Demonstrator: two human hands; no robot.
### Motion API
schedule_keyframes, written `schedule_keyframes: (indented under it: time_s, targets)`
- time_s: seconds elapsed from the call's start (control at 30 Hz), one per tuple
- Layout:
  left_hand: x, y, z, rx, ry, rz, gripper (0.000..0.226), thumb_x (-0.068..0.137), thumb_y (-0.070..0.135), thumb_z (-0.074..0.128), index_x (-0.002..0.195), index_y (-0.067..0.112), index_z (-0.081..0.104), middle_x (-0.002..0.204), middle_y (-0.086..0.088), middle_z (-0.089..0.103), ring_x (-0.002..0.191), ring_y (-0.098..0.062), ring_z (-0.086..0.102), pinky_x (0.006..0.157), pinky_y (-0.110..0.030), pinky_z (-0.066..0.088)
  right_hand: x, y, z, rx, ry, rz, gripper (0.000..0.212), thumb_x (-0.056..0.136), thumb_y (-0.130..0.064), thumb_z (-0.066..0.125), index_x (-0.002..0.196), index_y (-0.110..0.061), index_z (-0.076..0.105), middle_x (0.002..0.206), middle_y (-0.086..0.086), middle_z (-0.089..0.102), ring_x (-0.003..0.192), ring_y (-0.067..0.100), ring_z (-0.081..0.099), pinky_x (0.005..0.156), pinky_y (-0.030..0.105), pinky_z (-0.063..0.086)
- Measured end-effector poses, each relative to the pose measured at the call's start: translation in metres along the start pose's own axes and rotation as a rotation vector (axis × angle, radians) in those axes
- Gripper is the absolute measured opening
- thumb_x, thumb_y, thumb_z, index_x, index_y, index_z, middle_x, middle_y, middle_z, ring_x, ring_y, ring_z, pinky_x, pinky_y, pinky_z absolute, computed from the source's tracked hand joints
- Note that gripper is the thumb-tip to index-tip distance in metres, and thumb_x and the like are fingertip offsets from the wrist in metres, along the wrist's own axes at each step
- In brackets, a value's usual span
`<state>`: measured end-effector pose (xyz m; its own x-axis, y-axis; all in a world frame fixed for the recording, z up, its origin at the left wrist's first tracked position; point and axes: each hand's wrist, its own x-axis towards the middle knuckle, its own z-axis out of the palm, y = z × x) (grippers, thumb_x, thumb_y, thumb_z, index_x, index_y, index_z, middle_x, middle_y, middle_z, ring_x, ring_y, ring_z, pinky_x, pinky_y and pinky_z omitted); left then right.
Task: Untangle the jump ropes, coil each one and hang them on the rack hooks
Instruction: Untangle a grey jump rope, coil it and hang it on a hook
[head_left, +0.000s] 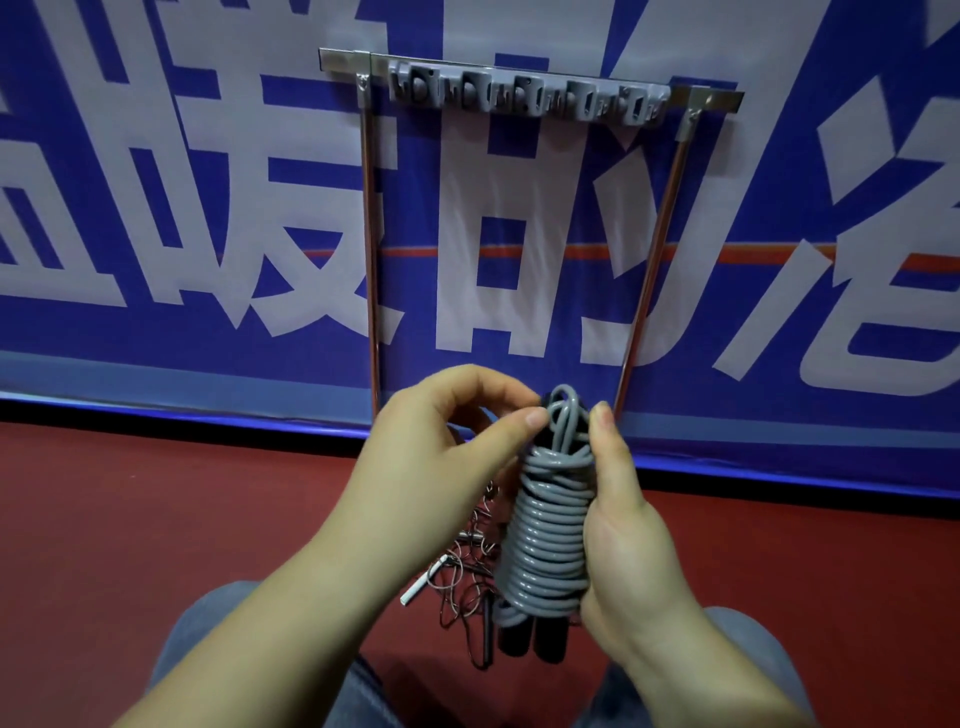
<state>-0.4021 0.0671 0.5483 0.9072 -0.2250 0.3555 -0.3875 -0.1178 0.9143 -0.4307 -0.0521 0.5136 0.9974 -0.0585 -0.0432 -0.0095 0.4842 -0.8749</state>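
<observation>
A grey jump rope (545, 540) is wound in tight coils around its two black handles, whose ends stick out below. My right hand (618, 525) grips the bundle from the right side. My left hand (441, 447) pinches the loose grey loop at the top of the bundle between thumb and fingers. Behind the bundle, on the floor, lies a tangle of thin wire ropes (467, 577) with a white handle and small metal handles. The rack (524, 93) stands against the banner, with a grey strip of hooks along its top bar; nothing hangs on it.
A blue banner with large white characters (208, 208) covers the wall behind the rack. The floor (156, 519) is dark red. My knees in jeans (208, 623) show at the bottom of the view. Two thin metal legs (370, 249) run down from the rack's top bar.
</observation>
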Motion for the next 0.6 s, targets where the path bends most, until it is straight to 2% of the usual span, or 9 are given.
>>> schedule_keyframes:
  time_s: [0.13,0.2,0.3,0.4,0.5,0.6]
  targets:
    - [-0.002,0.0,0.002,-0.025,-0.021,-0.014,0.004,0.08,0.022,0.07,0.077,0.022,0.068,0.076,-0.001,0.071,0.065,-0.022,0.065,0.062,-0.03,0.054,-0.002,0.0,-0.002,-0.099,0.012,-0.033,0.052,0.064,-0.062,0.05,0.08,-0.02,0.076,0.085,0.015,0.071,0.075,0.026,0.066,0.076,0.041,0.052]
    - [-0.004,0.001,0.005,-0.09,-0.051,-0.045,0.005,0.082,0.022,0.067,0.079,0.018,0.067,0.074,-0.003,0.068,0.061,-0.02,0.06,0.058,-0.027,0.052,-0.003,0.0,-0.003,-0.133,0.012,-0.052,0.051,0.065,-0.061,0.048,0.076,-0.021,0.077,0.083,0.013,0.072,0.073,0.024,0.066,0.074,0.038,0.053]
    - [-0.004,0.002,0.009,-0.154,-0.091,-0.102,0.015,0.078,0.028,0.069,0.082,0.015,0.064,0.068,-0.001,0.056,0.059,-0.014,0.051,0.054,-0.024,0.046,-0.005,-0.002,-0.002,-0.139,0.001,-0.077,0.05,0.063,-0.065,0.049,0.08,-0.028,0.078,0.088,0.005,0.074,0.077,0.015,0.069,0.072,0.025,0.055]
    - [-0.002,0.004,0.01,-0.172,-0.122,-0.1,0.022,0.072,0.033,0.069,0.08,0.014,0.062,0.064,0.002,0.048,0.057,-0.01,0.046,0.05,-0.018,0.042,-0.005,-0.005,0.0,-0.208,-0.001,-0.126,0.05,0.069,-0.076,0.05,0.083,-0.036,0.076,0.097,-0.002,0.074,0.087,0.013,0.069,0.076,0.023,0.054]
    - [-0.001,0.006,0.011,-0.169,-0.119,-0.065,0.019,0.076,0.028,0.071,0.074,0.013,0.059,0.062,0.001,0.046,0.056,-0.011,0.043,0.049,-0.016,0.039,-0.005,-0.008,0.0,-0.279,0.004,-0.193,0.04,0.077,-0.067,0.048,0.082,-0.039,0.076,0.096,-0.006,0.074,0.097,0.009,0.068,0.085,0.023,0.051]
    - [-0.003,0.004,0.013,-0.134,-0.089,-0.012,0.023,0.077,0.035,0.074,0.072,0.016,0.061,0.067,-0.001,0.054,0.062,-0.011,0.049,0.057,-0.019,0.042,-0.005,-0.007,0.0,-0.345,0.054,-0.267,0.049,0.071,-0.067,0.047,0.085,-0.031,0.076,0.094,-0.006,0.074,0.098,0.009,0.067,0.09,0.028,0.047]
